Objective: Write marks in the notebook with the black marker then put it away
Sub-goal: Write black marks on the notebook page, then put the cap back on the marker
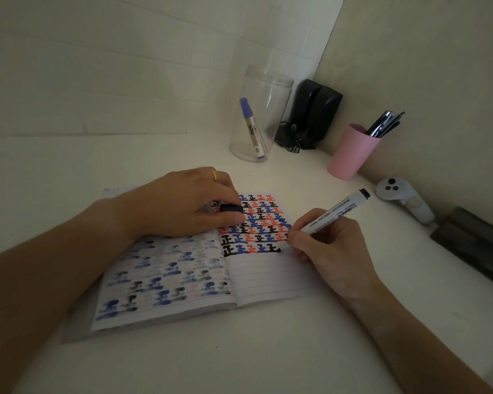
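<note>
While the left hand [182, 206] lies flat across the upper part of the open notebook [199, 268], its fingers curl around a black marker cap [231, 208], pinched between thumb and forefinger over the spine. A gold ring [213, 175] sits on one of that hand's fingers. The right hand [330, 245] grips the black marker [335, 213] in a writing hold, fingers pressed together around the lower barrel, tip touching the right-hand page at the end of the lowest written row. Rows of black, blue and red marks fill the upper half of that page; the lined lower half is bare, and the left page shows blurred ink bleeding through. The notebook lies on a white desk [268, 351]. Behind it stands a clear plastic jar [261, 115] with a blue marker [252, 129] leaning inside, beside a black speaker pair [313, 112]. A pink cup [352, 152] holding dark pens [383, 125] stands to the right, near a white controller [402, 199].
</note>
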